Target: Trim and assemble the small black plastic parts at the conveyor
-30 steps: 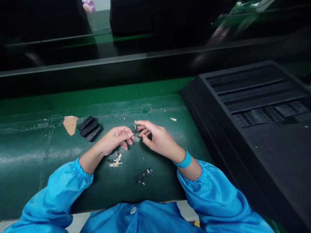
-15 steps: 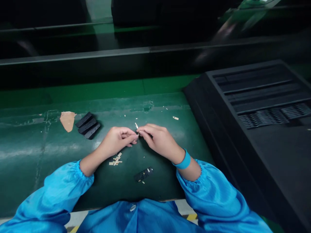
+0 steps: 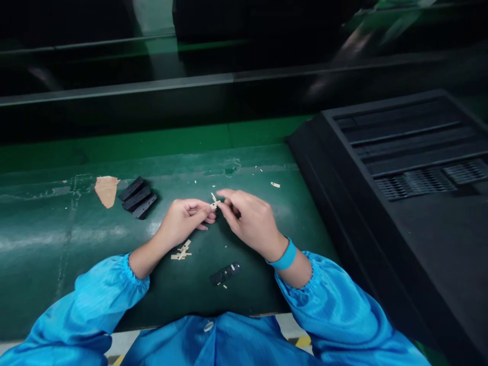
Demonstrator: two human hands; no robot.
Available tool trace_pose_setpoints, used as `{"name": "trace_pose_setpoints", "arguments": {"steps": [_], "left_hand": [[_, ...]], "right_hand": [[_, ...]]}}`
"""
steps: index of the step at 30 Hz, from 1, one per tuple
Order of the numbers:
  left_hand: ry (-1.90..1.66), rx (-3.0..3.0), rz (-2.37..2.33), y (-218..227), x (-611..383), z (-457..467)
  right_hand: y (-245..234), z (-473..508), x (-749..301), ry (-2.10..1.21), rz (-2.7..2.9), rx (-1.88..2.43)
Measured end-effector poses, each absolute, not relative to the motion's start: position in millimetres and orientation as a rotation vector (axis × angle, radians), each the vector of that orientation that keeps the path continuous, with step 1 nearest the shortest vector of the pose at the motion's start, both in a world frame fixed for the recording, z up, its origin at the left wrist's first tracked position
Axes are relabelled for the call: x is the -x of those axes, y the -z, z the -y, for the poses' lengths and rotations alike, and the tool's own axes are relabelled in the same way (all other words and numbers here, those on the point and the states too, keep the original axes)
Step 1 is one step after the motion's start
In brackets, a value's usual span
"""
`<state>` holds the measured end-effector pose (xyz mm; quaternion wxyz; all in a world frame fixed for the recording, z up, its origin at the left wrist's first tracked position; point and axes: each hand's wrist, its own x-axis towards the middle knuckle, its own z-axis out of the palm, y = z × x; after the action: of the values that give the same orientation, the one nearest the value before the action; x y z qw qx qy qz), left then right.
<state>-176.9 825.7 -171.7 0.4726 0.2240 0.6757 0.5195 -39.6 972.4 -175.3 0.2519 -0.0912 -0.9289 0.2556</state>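
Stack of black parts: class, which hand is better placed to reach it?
Left, likely: the stack lies left of the left hand; the right hand would have to cross it. Both pinch a strip.

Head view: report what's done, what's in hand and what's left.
Likely done: black strips stacked at far left, tan scraps piled beside the left hand. In hand: it and the right hand pinch a small tan tab. Left: one black piece lying nearer the body.
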Motion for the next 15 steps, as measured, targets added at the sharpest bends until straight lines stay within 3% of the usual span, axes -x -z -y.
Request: {"name": "trace_pose_setpoints", "arguments": {"steps": [4, 10, 15], "left_hand": [[-1.25, -0.759, -1.789, 170.5, 176.2, -825.7], [-1.006, -1.635, -2.223, 172.3, 175.7, -820.1], [-0.845, -1.866, -2.331, 175.0, 173.9, -817.8]], "right_hand": [[175.5, -970.6, 38.3, -0.511, 2.596, 0.097], [179.9, -971.0, 38.0, -0.502, 2.657, 0.091], [178.3, -970.6, 38.0, -0.485, 2.668, 0.12]]}}
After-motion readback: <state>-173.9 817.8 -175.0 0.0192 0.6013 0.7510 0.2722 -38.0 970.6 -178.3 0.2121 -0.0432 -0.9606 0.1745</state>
